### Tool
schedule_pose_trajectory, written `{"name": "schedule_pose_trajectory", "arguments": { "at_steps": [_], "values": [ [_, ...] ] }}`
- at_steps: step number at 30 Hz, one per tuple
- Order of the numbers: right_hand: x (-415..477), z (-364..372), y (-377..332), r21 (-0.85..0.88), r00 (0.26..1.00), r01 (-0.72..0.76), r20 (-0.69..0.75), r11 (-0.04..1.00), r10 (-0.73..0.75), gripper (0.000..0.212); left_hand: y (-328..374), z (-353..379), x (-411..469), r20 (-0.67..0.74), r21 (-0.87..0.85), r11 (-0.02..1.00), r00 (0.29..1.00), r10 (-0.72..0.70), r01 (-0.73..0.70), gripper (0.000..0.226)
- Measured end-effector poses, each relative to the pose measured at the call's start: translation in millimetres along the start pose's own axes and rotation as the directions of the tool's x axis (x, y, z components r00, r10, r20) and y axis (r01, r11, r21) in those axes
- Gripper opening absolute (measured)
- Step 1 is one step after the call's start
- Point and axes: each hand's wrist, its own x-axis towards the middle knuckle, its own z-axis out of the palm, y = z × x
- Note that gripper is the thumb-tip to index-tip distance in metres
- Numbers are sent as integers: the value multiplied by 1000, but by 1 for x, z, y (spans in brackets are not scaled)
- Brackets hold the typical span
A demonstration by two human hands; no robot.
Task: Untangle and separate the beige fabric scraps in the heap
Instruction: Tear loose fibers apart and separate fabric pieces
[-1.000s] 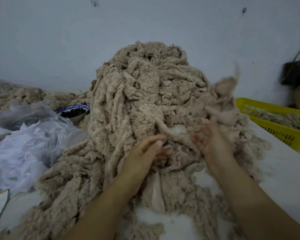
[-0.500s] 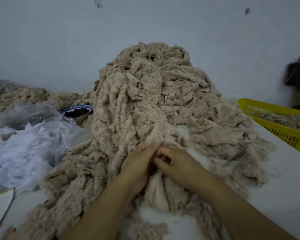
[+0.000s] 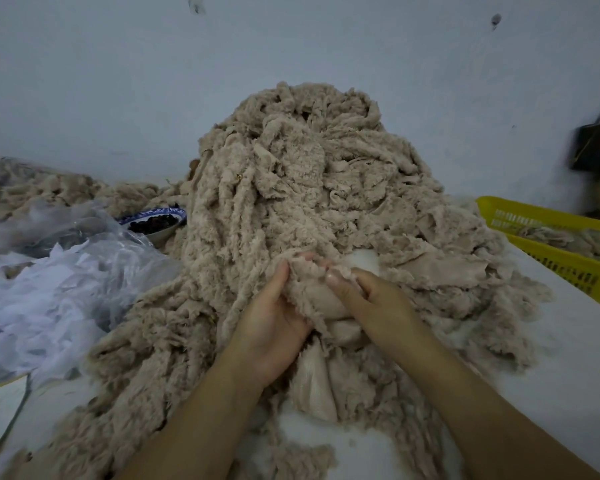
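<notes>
1. Well to the left of the grip, a clear plastic bag (image 3: pixel 66 237) is lying on the white table (image 3: pixel 561 368), with white scraps (image 3: pixel 42 299) showing in and beside it.
2. Left of the grip and farther back, a blue-rimmed bowl (image 3: pixel 155 221) of something dark is sitting against the edge of the heap.
3. The heap of beige fabric scraps (image 3: pixel 291 181) is rising right behind the grip and spreading around both wrists.
4. The left hand (image 3: pixel 271 323) is gripping the left side of a fuzzy beige scrap (image 3: pixel 310 285) at the heap's near foot. Its fingers are curling into the pile, and their tips are hidden by the fabric.
5. That scrap is being held between the two hands and is touching the heap around it.
6. The right hand (image 3: pixel 374 301) is pinching the scrap's right side, thumb pressing on top and fingers folding underneath.
7. To the right of the grip and well apart from it, a yellow basket (image 3: pixel 537 216) is sitting on the table and holding more beige scraps.
8. Farther right and higher, a dark bag (image 3: pixel 598 147) is hanging by the wall.
</notes>
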Motion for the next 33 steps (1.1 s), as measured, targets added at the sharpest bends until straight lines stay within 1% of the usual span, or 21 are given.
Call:
{"name": "schedule_pose_trajectory", "arguments": {
  "at_steps": [3, 6, 8, 9, 10, 11, 14, 16, 18, 20, 22, 23, 24, 25, 26, 28, 30, 32, 33],
  "values": [
    [4, -4, 1, 70, 994, -67, -76, 995, 73, 51, 9, -4, 2, -81, -124, 990, 995, 60, -70, 28],
    [6, -10, 6, 142, 974, -122, -175, 982, 146, 54, 16, -6, 2, -171, -191, 975, 982, 84, -116, 26],
    [6, -11, 5, 259, 961, -160, -181, 952, 211, 58, 18, -9, 3, -259, -217, 966, 962, 83, -142, 21],
    [7, -11, 5, 325, 954, -178, -176, 929, 245, 65, 17, -10, 5, -286, -225, 963, 955, 79, -147, 23],
    [7, -11, 6, 384, 943, -194, -182, 902, 280, 66, 18, -11, 6, -301, -232, 961, 951, 73, -147, 26],
    [8, -12, 5, 438, 927, -205, -199, 875, 317, 62, 19, -11, 7, -302, -242, 958, 950, 74, -151, 30],
    [13, -20, 9, 592, 881, -197, -243, 782, 406, 29, 25, -14, 5, -239, -291, 938, 964, 120, -189, 35],
    [15, -24, 11, 679, 860, -170, -251, 714, 444, 21, 27, -16, 4, -218, -309, 930, 966, 136, -200, 42],
    [16, -24, 10, 722, 853, -154, -247, 675, 459, 20, 28, -16, 3, -214, -313, 927, 966, 145, -208, 43],
    [15, -24, 9, 755, 853, -144, -234, 640, 467, 23, 30, -15, 2, -192, -333, 920, 970, 147, -206, 44],
    [16, -24, 8, 779, 852, -146, -215, 610, 478, 40, 30, -15, 1, -185, -351, 915, 973, 140, -198, 44],
    [16, -24, 9, 786, 848, -158, -201, 597, 490, 48, 29, -15, 1, -203, -352, 915, 971, 129, -196, 42],
    [17, -25, 10, 794, 845, -168, -189, 584, 500, 51, 29, -14, 0, -230, -350, 916, 966, 121, -198, 39],
    [17, -26, 9, 806, 842, -178, -172, 565, 511, 50, 29, -14, -1, -245, -349, 915, 962, 121, -204, 35],
    [17, -28, 10, 823, 842, -182, -152, 539, 518, 46, 30, -16, -1, -228, -352, 913, 965, 130, -207, 33],
    [19, -33, 11, 861, 840, -193, -103, 470, 534, 40, 34, -18, 1, -166, -332, 918, 972, 167, -215, 41],
    [19, -36, 10, 872, 849, -216, -55, 440, 526, 45, 37, -18, 2, -207, -238, 947, 964, 167, -215, 45],
    [18, -34, 6, 862, 880, -227, -18, 453, 475, 48, 34, -13, 1, -229, -88, 975, 957, 178, -202, 40],
    [17, -31, 4, 854, 901, -220, -8, 472, 434, 45, 31, -9, 0, -226, 42, 982, 956, 189, -184, 39]
  ]
}}
